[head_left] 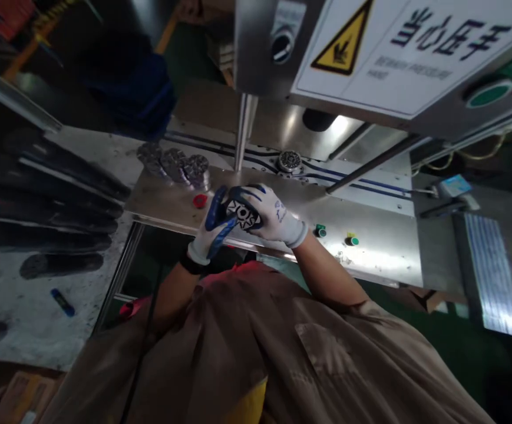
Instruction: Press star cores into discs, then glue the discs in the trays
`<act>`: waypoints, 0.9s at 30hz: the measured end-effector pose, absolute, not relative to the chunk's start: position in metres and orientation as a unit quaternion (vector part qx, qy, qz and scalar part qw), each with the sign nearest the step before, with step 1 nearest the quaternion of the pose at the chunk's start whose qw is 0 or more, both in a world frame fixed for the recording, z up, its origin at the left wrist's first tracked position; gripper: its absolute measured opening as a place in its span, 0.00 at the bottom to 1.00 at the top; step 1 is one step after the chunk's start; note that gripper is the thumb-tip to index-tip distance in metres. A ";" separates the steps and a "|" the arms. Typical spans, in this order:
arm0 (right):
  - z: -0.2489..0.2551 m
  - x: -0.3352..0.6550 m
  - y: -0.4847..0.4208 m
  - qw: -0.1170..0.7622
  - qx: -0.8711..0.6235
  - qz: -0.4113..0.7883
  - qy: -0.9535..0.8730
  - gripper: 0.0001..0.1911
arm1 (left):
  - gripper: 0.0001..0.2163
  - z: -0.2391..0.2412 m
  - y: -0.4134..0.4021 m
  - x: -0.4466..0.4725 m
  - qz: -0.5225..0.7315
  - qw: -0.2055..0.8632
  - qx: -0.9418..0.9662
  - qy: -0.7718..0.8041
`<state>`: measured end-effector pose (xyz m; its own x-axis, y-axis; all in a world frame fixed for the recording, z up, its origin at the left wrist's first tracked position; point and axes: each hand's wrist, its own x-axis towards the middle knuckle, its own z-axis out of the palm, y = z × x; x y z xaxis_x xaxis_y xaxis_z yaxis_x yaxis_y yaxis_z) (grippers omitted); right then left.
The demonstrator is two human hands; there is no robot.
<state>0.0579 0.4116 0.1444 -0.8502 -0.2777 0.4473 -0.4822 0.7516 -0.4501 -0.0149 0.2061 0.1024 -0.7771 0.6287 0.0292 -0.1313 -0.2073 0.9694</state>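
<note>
Both hands wear white work gloves with blue-coated fingers. My left hand (pixel 214 231) and my right hand (pixel 272 215) are closed around a round slotted metal core (pixel 243 215). Its patterned end face, with a hole in the middle, is turned up toward me; the fingers hide its sides. Just left of the hands, a small red ring (pixel 200 201) lies on the steel bench (pixel 277 191). Stacks of similar metal discs (pixel 174 165) stand beyond it. Another round slotted piece (pixel 290 161) sits in the press bed, past my right hand.
Overhead hangs a press housing (pixel 353 59) with a pinch-hazard sign, carried on steel posts (pixel 243 132). Two green buttons (pixel 352 241) are set in the bench at right. Dark cylindrical bars (pixel 48 194) and a blue marker-like object (pixel 62 302) lie on the left table.
</note>
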 end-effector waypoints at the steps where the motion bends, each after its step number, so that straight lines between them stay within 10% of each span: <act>1: 0.146 0.066 0.417 0.179 0.208 0.292 -0.916 0.36 | 0.38 0.104 0.220 -0.014 0.732 0.260 0.224 0.589; 8: 0.107 0.099 0.433 0.269 -0.044 0.364 -0.891 0.50 | 0.38 0.113 0.290 0.019 0.728 0.251 0.175 0.614; 15: 0.096 0.092 0.486 0.194 0.118 0.377 -0.898 0.44 | 0.37 0.113 0.307 0.007 0.696 0.402 0.167 0.571; 27: 0.069 0.057 0.487 0.238 -0.133 0.379 -0.884 0.42 | 0.34 0.093 0.278 -0.037 0.588 0.299 0.232 0.715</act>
<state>0.0574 0.4874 0.0685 -0.8511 0.4163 0.3199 0.0549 0.6766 -0.7343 -0.0367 0.2780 0.0934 -0.7140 0.6827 -0.1554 -0.0202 0.2018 0.9792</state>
